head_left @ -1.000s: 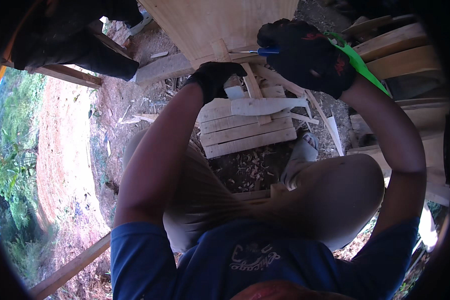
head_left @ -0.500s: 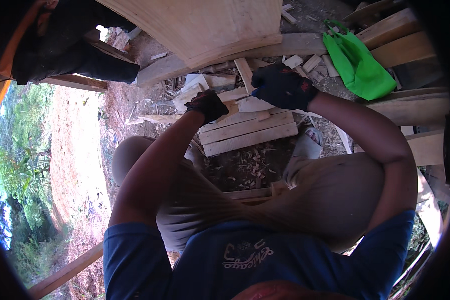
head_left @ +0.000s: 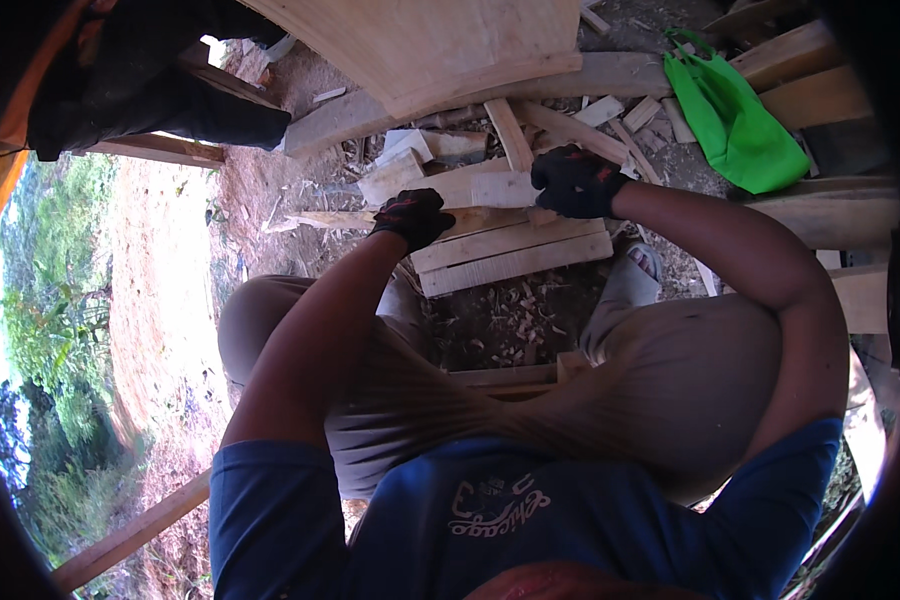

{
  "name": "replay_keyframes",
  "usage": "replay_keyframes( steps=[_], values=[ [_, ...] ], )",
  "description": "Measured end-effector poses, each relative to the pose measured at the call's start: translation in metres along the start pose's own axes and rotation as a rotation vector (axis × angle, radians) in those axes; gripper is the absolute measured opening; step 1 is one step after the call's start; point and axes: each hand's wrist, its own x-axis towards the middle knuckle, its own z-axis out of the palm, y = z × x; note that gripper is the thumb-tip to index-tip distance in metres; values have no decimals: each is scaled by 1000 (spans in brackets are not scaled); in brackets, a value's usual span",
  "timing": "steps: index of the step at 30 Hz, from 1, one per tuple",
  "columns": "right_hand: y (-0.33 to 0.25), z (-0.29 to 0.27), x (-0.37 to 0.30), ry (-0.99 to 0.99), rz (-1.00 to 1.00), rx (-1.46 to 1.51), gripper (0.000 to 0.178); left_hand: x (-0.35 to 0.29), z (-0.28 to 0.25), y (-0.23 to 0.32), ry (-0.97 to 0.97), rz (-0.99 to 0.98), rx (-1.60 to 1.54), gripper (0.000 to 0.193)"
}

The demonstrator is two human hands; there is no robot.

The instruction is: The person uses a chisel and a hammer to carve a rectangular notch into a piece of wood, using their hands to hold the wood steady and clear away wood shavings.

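Observation:
Black gloves cover both my hands. My left hand (head_left: 413, 218) is closed, and the tan end of a piece of wood (head_left: 462, 222) sticks out on its right side. Farther right, my right hand (head_left: 578, 182) is bent into a closed grip; what it holds is hidden by the glove. A pale wooden piece (head_left: 502, 189) lies between the two hands, reaching the right glove's fingers. Just nearer to me rests a small platform of side-by-side boards (head_left: 518, 262). Left of my left hand a thin wooden strip (head_left: 330, 218) extends outward.
A wide wooden panel (head_left: 450, 50) stands ahead above a curved beam (head_left: 625, 75). A green bag (head_left: 735, 125) lies by stacked planks (head_left: 820, 215) at right. Offcuts and shavings (head_left: 515, 325) litter the ground. At upper left is another person's dark-clothed leg (head_left: 220, 120).
My right hand has come nearer to me and a little right, out of its blur. My left hand has dropped slightly toward the boards. The whole view has shifted a little.

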Motion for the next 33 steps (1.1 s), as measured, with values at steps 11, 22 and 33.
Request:
replay_keyframes(
  steps=[11,22,33],
  values=[
    [-29,1,10,-22,114,101,26,-3,3,3,124,-74,-206,91],
    [-52,-13,33,-72,64,153,30,11,11,-9,-29,60,17,38],
    [-82,-12,50,86,-15,85,34,48,46,-37,108,239,274,25]
  ],
)
